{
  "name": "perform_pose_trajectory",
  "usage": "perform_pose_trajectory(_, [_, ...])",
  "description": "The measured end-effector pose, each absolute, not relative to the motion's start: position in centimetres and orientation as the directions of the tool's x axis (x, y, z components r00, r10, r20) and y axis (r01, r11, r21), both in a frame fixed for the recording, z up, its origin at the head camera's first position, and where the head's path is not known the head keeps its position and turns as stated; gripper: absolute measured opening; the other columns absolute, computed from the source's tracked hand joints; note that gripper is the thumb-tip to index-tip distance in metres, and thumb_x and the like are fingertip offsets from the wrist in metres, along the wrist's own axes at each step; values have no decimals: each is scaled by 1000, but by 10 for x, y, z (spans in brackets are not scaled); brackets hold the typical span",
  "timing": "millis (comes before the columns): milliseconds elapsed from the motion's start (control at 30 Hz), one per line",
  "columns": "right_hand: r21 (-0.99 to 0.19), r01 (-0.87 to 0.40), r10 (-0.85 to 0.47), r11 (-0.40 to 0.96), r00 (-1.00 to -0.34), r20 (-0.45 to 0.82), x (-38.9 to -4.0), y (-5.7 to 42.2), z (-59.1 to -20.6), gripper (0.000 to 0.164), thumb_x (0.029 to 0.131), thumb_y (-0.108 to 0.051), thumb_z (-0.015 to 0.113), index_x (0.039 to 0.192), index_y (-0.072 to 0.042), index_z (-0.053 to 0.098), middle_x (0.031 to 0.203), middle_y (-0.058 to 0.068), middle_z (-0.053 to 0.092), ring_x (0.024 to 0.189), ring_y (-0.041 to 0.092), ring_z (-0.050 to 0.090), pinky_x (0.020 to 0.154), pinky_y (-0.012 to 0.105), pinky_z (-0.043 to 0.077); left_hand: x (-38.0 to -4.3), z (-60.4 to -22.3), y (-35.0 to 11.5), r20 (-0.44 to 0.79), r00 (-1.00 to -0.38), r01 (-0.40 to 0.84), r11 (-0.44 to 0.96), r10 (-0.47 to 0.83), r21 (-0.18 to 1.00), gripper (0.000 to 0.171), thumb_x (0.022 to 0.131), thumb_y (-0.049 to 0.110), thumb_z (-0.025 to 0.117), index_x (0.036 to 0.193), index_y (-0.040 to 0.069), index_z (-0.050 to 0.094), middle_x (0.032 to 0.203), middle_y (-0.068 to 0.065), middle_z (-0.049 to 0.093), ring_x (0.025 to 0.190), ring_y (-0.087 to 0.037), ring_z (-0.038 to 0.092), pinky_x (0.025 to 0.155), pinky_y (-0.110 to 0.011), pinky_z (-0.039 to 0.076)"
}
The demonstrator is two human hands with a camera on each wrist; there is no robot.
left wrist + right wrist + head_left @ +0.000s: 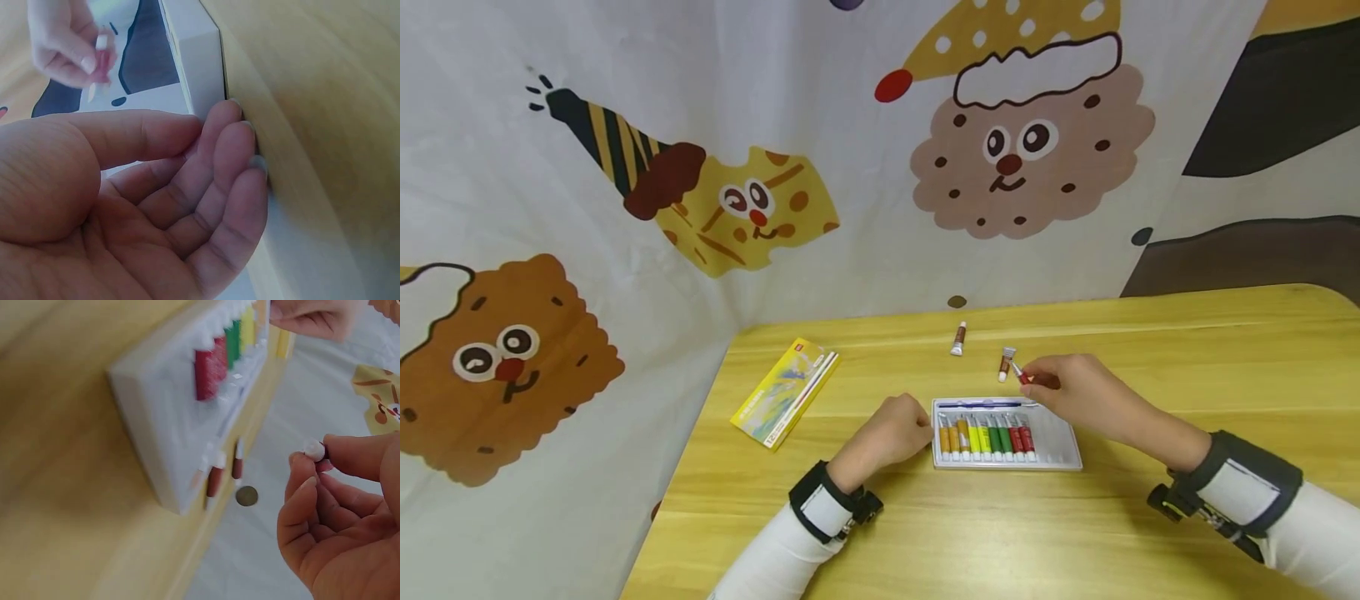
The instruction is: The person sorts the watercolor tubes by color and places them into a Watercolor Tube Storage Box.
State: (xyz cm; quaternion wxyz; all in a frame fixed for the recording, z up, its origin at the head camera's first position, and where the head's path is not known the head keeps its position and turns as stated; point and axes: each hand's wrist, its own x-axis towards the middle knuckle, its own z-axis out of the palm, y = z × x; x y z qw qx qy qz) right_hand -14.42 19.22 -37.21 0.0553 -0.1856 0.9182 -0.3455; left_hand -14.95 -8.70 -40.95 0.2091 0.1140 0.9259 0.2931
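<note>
A white plastic paint tray (1060, 446) lies on the table with a row of orange, yellow, green and red paint tubes (992, 437). A thin blue paintbrush (977, 405) lies along its far side. My left hand (891, 429) holds the tray's left end, thumb and fingers at the corner in the left wrist view. My right hand (1078, 392) pinches a dark red paint tube (1024, 377) above the tray's far right side; its white cap (314, 449) points out between thumb and fingers in the right wrist view.
Two brown paint tubes, one farther back (959, 337) and one nearer the right hand (1005, 365), lie behind the tray. A yellow cardboard box (786, 392) lies at the table's left. A cartoon-printed cloth (865, 250) hangs along the table's back edge.
</note>
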Motion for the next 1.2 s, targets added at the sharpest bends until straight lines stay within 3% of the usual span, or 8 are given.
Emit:
perform_pose_trajectory(300, [-685, -201, -337, 701, -939, -70, -125, 199, -393, 29, 95, -12, 75, 116, 8, 73, 89, 7, 74, 65, 14, 54, 52, 28, 40, -149, -412, -88, -313, -889, 91, 798, 335, 596, 31, 99, 8, 65, 68, 10, 72, 52, 5, 41, 45, -9, 39, 43, -23, 30])
perform_pose_trajectory(533, [-657, -192, -325, 729, -942, -85, -118, 201, -405, 26, 92, -11, 75, 108, 9, 74, 86, 7, 74, 63, 12, 58, 55, 29, 46, -149, -412, -87, -325, -887, 78, 799, 329, 596, 30, 100, 10, 66, 71, 11, 73, 53, 4, 43, 46, -10, 40, 44, -24, 31])
perform_pose_trajectory(733, [-663, -165, -306, 730, -947, -101, -115, 197, -413, 25, 91, -9, 75, 108, 8, 73, 75, 2, 71, 52, 11, 51, 47, 25, 39, -149, -412, -87, -330, -886, 74, 802, 326, 593, 28, 100, 10, 66, 73, 11, 74, 55, 3, 44, 47, -10, 41, 44, -23, 31])
perform_pose_trajectory(933, [-671, -143, -279, 728, -955, -100, -115, 192, -417, 28, 89, -11, 79, 107, 6, 66, 70, -2, 64, 54, 12, 51, 47, 26, 38, -149, -412, -88, -332, -886, 74, 806, 323, 587, 26, 100, 10, 66, 76, 11, 76, 56, 3, 45, 48, -10, 42, 44, -23, 32])
perform_pose_trajectory(1200, [-678, -115, -261, 726, -958, -118, -116, 193, -419, 26, 89, -15, 82, 101, 2, 66, 76, 1, 67, 57, 14, 53, 49, 26, 40, -148, -410, -87, -333, -882, 77, 797, 335, 599, 26, 101, 10, 66, 76, 10, 76, 57, 2, 46, 49, -11, 42, 45, -23, 32])
